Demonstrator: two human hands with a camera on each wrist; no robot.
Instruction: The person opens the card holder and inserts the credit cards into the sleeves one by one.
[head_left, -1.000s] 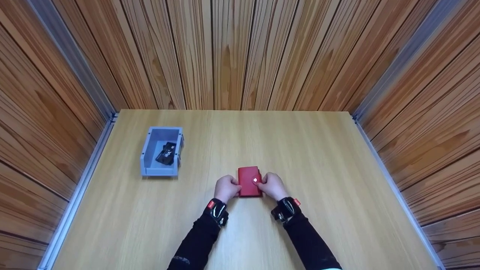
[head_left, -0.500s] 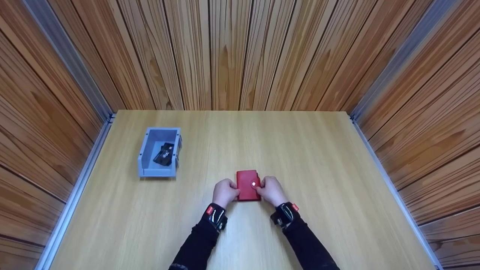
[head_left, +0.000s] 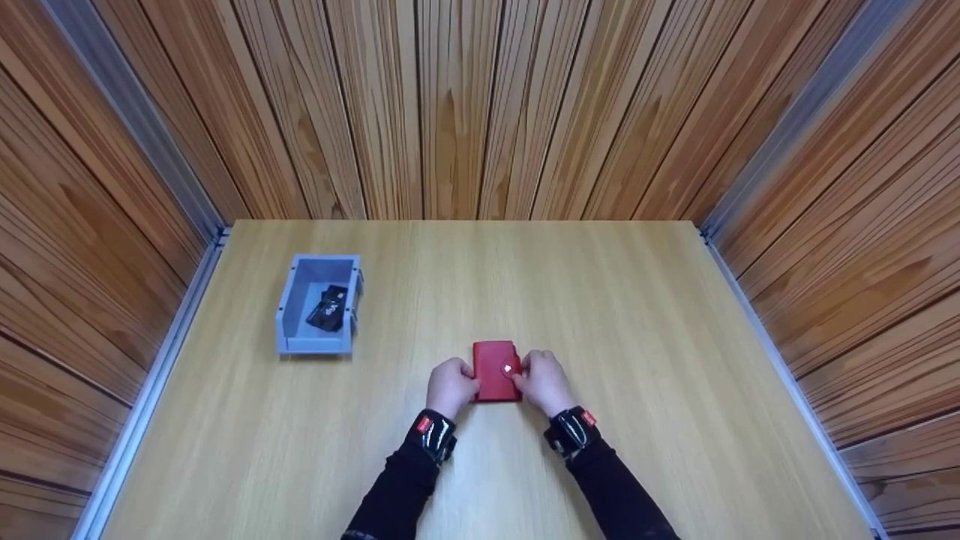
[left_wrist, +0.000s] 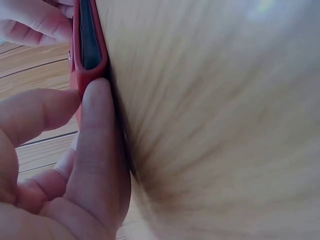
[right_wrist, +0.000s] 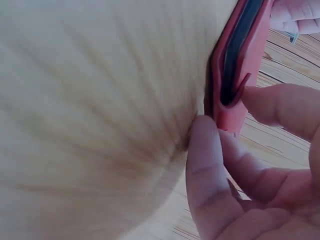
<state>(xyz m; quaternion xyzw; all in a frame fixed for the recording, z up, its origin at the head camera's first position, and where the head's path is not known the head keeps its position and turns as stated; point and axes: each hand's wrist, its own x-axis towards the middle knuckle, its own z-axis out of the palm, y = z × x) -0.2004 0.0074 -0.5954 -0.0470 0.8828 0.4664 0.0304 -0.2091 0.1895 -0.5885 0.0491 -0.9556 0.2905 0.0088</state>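
Note:
A small red wallet (head_left: 496, 371) with a pale snap button lies flat on the wooden table (head_left: 637, 337), near its front middle. My left hand (head_left: 450, 387) grips its left edge and my right hand (head_left: 543, 381) grips its right edge. The left wrist view shows the red wallet (left_wrist: 89, 47) edge-on, dark inside, with my fingers (left_wrist: 97, 150) curled against it. In the right wrist view the wallet (right_wrist: 240, 60) has its flap edge pinched by my fingers (right_wrist: 210, 170).
A grey plastic bin (head_left: 319, 304) stands on the table's left side and holds a black item (head_left: 328, 308). Wood-panelled walls close the table in at the back and both sides.
The wallet and both hands have drawn slightly toward me and to the left. The grip on both edges is unchanged.

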